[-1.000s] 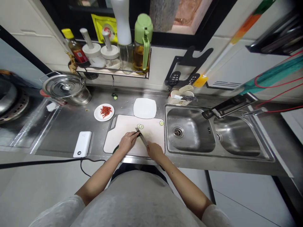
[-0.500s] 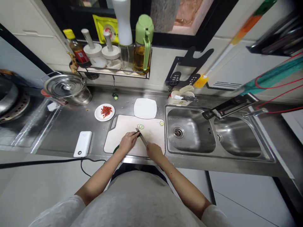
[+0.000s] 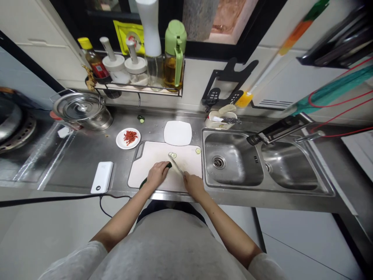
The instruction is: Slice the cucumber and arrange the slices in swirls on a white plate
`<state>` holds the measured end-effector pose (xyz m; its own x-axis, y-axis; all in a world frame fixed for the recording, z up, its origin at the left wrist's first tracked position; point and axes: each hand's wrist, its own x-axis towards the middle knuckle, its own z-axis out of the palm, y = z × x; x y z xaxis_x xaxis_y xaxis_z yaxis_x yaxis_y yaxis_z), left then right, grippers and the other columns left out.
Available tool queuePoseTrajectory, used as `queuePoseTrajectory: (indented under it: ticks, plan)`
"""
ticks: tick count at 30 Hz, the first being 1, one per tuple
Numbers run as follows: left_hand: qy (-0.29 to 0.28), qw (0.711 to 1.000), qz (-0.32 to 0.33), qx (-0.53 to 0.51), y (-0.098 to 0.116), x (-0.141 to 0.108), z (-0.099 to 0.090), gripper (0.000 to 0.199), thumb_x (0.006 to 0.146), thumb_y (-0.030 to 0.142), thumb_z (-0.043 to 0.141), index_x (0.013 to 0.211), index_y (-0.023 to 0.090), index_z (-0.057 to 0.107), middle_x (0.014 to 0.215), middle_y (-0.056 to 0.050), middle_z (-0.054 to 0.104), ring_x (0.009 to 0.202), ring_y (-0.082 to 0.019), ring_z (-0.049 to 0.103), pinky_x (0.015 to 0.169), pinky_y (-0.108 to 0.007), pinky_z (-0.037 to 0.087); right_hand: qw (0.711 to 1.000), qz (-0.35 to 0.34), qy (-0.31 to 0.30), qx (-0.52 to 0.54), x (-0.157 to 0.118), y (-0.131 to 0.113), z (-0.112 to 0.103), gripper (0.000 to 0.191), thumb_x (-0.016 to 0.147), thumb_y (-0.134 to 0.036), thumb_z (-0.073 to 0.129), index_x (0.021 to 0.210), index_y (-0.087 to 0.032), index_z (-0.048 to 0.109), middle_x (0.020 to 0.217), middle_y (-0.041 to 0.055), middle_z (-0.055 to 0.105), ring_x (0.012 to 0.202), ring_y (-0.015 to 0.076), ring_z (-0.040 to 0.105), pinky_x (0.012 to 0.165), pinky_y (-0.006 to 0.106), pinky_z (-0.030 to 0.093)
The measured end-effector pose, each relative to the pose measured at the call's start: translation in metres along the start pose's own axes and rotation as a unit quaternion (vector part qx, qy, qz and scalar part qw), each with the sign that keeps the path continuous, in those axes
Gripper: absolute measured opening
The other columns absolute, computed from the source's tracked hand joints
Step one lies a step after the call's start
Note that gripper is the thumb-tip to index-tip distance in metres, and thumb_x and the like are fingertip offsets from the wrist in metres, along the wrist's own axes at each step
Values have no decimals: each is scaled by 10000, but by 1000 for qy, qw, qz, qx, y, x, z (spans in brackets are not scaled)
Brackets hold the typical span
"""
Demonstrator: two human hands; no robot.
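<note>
On the pale cutting board (image 3: pixel 182 182), my left hand (image 3: pixel 157 173) is wrapped over a dark green cucumber (image 3: pixel 143 183), whose ends show on both sides of the hand. My right hand (image 3: pixel 193 186) grips the handle of a knife (image 3: pixel 177 166). The blade points up and left, a little right of the cucumber's cut end. Thin cucumber slices (image 3: pixel 173 155) lie by the knife tip, and another slice (image 3: pixel 198 151) is at the board's upper right corner. Behind the board stands a white square plate (image 3: pixel 177 133). A round plate (image 3: pixel 119 142) holds chopped red pieces (image 3: pixel 130 137).
A double sink (image 3: pixel 236 159) with a black faucet (image 3: pixel 271 130) is at the right. A white power bank (image 3: pixel 101 177) with a cable and a lidded steel pot (image 3: pixel 97 120) are at the left. Cucumber ends (image 3: pixel 141 119) lie behind the plates. Bottles stand on a rack (image 3: pixel 145 89).
The knife and my right hand have moved slightly right, away from the cucumber's cut end, which now shows. My left hand stays on the cucumber. The view has shifted slightly.
</note>
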<state>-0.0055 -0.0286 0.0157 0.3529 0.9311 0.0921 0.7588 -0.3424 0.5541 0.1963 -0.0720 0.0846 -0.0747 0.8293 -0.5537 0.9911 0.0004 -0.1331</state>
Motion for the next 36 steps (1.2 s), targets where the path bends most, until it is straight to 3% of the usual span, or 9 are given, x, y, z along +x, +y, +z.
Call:
queuePoseTrajectory:
  ticks: [5,10,18,25,30,33,36]
  plan:
    - [44,996,-59,-59,2,1,-6,349,964,303,382,1242,200,565,1199,-79,642,1120,-212,577,986,-378,459,995,23,92,-36,-10,21,1,372,999,-289,294,1311,-280,498,979,87,649,892,204,605,723,292,358]
    - [89,984,-103,-119,5,12,-17,366,973,353,360,1199,191,597,1188,-81,648,1122,-207,580,988,-377,455,982,23,176,-61,-12,33,10,411,973,-274,386,1373,-281,479,954,94,609,902,217,529,758,317,308]
    - [-61,992,3,-110,21,40,-29,275,841,415,613,1033,239,700,1098,-51,684,1051,-223,595,975,-378,438,964,-1,251,-93,-15,36,17,464,924,-219,461,1387,-254,480,896,89,556,862,221,440,770,339,261]
    - [-84,991,5,-101,36,47,-25,81,805,281,642,834,224,693,922,-28,691,934,-202,595,857,-327,447,962,5,256,-98,-25,42,22,484,897,-227,511,1378,-272,489,904,84,555,862,220,435,771,335,258]
    - [-84,986,-84,-114,39,62,-18,94,823,239,579,829,215,670,763,1,674,713,-148,596,670,-256,422,966,45,239,-86,-36,55,31,486,880,-236,540,1363,-278,507,913,86,577,859,217,453,749,330,260]
    - [-76,986,-121,-83,34,78,-11,98,810,208,571,824,217,667,770,2,684,718,-149,601,684,-256,410,968,79,223,-78,-44,67,36,491,873,-247,552,1361,-273,510,925,88,590,862,216,465,747,329,264]
    - [-93,989,-107,-39,30,92,-4,105,809,200,563,810,222,666,789,-6,695,759,-168,609,745,-283,411,972,102,201,-69,-51,74,39,489,879,-257,544,1366,-269,507,943,91,598,880,221,479,754,329,269]
